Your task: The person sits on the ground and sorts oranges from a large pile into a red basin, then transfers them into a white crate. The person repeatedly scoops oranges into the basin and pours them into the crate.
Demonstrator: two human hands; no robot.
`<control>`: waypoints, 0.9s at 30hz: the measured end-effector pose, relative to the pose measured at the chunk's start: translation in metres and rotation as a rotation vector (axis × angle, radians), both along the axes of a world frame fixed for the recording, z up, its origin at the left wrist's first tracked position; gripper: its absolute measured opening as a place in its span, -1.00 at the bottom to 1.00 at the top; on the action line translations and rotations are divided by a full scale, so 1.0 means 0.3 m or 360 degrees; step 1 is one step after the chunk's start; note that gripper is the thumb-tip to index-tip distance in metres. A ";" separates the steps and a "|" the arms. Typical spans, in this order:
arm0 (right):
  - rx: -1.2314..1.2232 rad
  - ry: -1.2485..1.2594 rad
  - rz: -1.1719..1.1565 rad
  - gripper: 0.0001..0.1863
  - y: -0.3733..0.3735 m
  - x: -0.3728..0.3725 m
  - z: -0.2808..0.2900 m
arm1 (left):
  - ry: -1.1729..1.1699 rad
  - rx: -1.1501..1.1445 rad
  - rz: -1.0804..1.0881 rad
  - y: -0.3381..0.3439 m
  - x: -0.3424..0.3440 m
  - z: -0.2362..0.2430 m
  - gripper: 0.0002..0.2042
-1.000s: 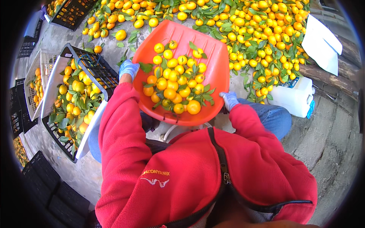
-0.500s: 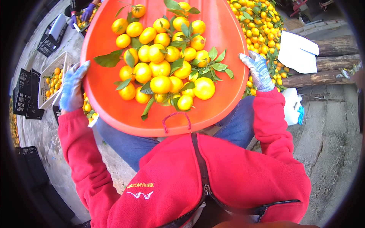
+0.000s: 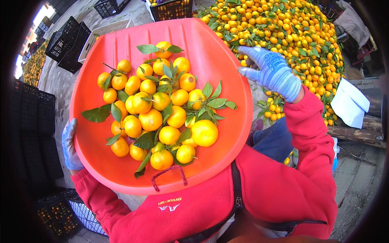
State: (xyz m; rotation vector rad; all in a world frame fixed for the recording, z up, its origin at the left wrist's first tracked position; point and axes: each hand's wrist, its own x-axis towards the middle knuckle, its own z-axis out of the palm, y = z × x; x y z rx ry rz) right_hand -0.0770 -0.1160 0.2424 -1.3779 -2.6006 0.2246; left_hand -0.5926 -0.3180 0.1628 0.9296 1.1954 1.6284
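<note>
A large red plastic scoop (image 3: 227, 141) lies against my torso, its flat ribbed end pointing away. Mandarins (image 3: 150, 120) with green leaves are heaped in its middle. My left hand (image 3: 69, 146), in a blue-and-white glove, grips the scoop's left rim, with some fingers hidden beneath. Off the right rim, my gloved right hand (image 3: 272, 72) is held open, thumb and fingers apart and nothing between them. A thin dark red cord loop (image 3: 183, 178) sits at the scoop's near edge.
A big pile of mandarins (image 3: 283, 32) spreads at the far right. Black crates (image 3: 67, 42) and a white crate (image 3: 109, 27) stand at the far left; another black crate (image 3: 172, 10) is beyond the scoop. White sheet (image 3: 350, 103) and logs (image 3: 356, 134) lie at right.
My right hand has let go of the scoop's right rim and opened beside it. The scoop has shifted left and nearer my body, still in my left hand. The view has turned right.
</note>
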 end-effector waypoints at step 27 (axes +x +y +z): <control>0.0880 0.0767 0.0700 -0.52 0.508 -0.718 0.414 | -0.0366 -0.0079 0.0608 -0.071 0.258 0.067 -0.53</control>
